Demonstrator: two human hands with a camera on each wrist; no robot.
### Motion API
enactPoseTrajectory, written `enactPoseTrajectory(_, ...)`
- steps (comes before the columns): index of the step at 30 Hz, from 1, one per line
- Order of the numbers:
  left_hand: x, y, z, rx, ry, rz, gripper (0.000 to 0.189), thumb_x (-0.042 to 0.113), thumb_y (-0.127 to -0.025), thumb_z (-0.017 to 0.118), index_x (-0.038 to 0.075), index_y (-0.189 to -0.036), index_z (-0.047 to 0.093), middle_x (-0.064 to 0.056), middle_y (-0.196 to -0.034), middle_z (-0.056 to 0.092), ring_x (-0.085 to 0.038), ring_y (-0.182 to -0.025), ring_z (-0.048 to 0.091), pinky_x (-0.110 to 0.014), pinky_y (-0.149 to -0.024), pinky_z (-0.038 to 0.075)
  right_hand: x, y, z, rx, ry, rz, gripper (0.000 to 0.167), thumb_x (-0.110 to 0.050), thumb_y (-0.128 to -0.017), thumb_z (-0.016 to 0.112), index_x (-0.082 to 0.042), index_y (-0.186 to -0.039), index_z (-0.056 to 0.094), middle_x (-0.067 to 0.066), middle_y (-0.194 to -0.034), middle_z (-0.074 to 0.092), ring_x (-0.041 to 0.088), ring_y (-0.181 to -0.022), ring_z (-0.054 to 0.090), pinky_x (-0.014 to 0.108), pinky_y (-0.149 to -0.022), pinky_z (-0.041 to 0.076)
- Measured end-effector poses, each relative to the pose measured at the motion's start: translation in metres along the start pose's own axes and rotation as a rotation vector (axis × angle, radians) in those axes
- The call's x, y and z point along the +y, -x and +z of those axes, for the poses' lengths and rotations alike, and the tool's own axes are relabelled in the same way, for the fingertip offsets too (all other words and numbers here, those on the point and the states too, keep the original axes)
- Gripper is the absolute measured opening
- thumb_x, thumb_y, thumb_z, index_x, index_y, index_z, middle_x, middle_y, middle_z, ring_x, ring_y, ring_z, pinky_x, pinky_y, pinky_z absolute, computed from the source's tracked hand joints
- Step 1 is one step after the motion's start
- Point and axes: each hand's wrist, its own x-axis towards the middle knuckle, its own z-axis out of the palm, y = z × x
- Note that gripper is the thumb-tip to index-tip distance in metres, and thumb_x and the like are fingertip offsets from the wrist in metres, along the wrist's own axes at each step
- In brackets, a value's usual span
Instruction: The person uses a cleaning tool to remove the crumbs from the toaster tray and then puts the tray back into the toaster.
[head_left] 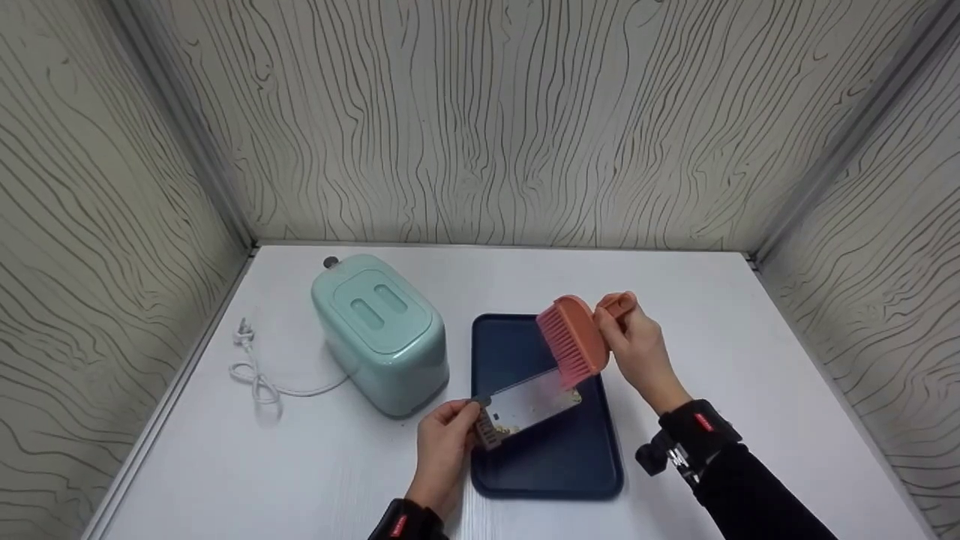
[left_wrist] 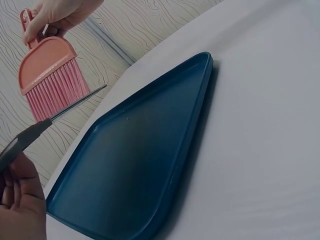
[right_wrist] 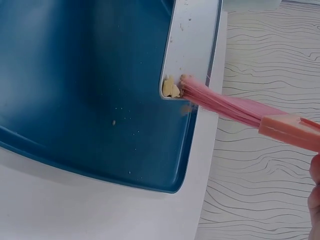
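My left hand (head_left: 442,448) pinches the grey slotted end of a metal toaster crumb tray (head_left: 529,403), which is held tilted over a dark blue tray (head_left: 555,471). With my right hand (head_left: 643,351) I grip the short handle of a coral-pink hand brush (head_left: 586,334). Its pink bristles (right_wrist: 222,102) lie against the far end of the crumb tray in the right wrist view. Pale crumbs (right_wrist: 170,89) are gathered in that corner beside the bristle tips. Small specks (right_wrist: 114,122) are scattered over the blue tray below.
A mint-green toaster (head_left: 382,330) with a two-slotted top stands left of the blue tray. Its white cord (head_left: 307,392) lies bundled on the white table (head_left: 337,480), ending in a plug (head_left: 244,331). Wood-patterned panels (head_left: 480,135) enclose the table at the back and both sides.
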Motion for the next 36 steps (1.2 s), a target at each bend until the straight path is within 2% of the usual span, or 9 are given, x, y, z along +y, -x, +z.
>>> enactPoseTrajectory(5,-0.001,-0.001,0.000,0.007,0.005,-0.003,0.023,0.016,-0.091,0.072,-0.003,-0.104,0.069,-0.003,-0.091,0.065,-0.013,-0.077,0.057,-0.026,-0.067,0.049,-0.007,0.000,-0.003,0.005,-0.036,0.056,0.022,-0.018,-0.106,0.056,0.000,-0.119,0.058,0.013,-0.096,0.069,0.007,-0.078,0.061,0.019,-0.064,0.048)
enactPoseTrajectory(10,-0.003,-0.003,0.000,0.013,0.007,-0.005,0.023,0.015,-0.091,0.072,-0.004,-0.103,0.068,-0.003,-0.089,0.064,-0.013,-0.075,0.056,-0.026,-0.066,0.048,-0.017,0.000,-0.005,0.020,-0.062,0.067,0.025,-0.020,-0.107,0.055,0.000,-0.121,0.058,0.014,-0.099,0.070,0.011,-0.085,0.066,0.019,-0.066,0.051)
enactPoseTrajectory(16,-0.005,-0.003,0.001,0.019,0.015,0.001,0.023,0.014,-0.090,0.073,-0.004,-0.104,0.068,-0.004,-0.090,0.065,-0.013,-0.074,0.056,-0.026,-0.065,0.048,-0.033,0.002,-0.003,0.026,-0.163,0.062,0.024,-0.018,-0.106,0.056,0.000,-0.122,0.057,0.014,-0.099,0.068,0.009,-0.079,0.064,0.020,-0.063,0.050)
enactPoseTrajectory(19,-0.005,-0.004,0.000,0.020,-0.001,-0.007,0.024,0.016,-0.092,0.072,-0.004,-0.105,0.068,-0.004,-0.091,0.065,-0.014,-0.076,0.056,-0.027,-0.066,0.048,-0.041,0.004,0.001,0.017,-0.215,0.045,0.023,-0.016,-0.106,0.056,0.001,-0.121,0.057,0.013,-0.100,0.067,0.007,-0.080,0.064,0.019,-0.064,0.050)
enactPoseTrajectory(28,-0.006,-0.004,-0.001,0.013,-0.022,-0.016,0.025,0.018,-0.093,0.070,-0.003,-0.106,0.069,-0.004,-0.092,0.064,-0.014,-0.077,0.055,-0.028,-0.067,0.048,-0.059,0.014,0.015,-0.082,-0.416,0.084,0.021,-0.016,-0.107,0.055,0.002,-0.119,0.056,0.014,-0.088,0.066,0.016,-0.069,0.065,0.026,-0.059,0.053)
enactPoseTrajectory(36,-0.004,-0.002,0.000,0.007,-0.024,-0.013,0.024,0.018,-0.093,0.071,-0.002,-0.105,0.069,-0.002,-0.090,0.063,-0.013,-0.076,0.055,-0.028,-0.067,0.048,-0.062,0.023,0.024,-0.166,-0.474,0.099,0.024,-0.020,-0.108,0.052,-0.001,-0.122,0.056,0.013,-0.094,0.068,0.019,-0.074,0.068,0.028,-0.061,0.055)
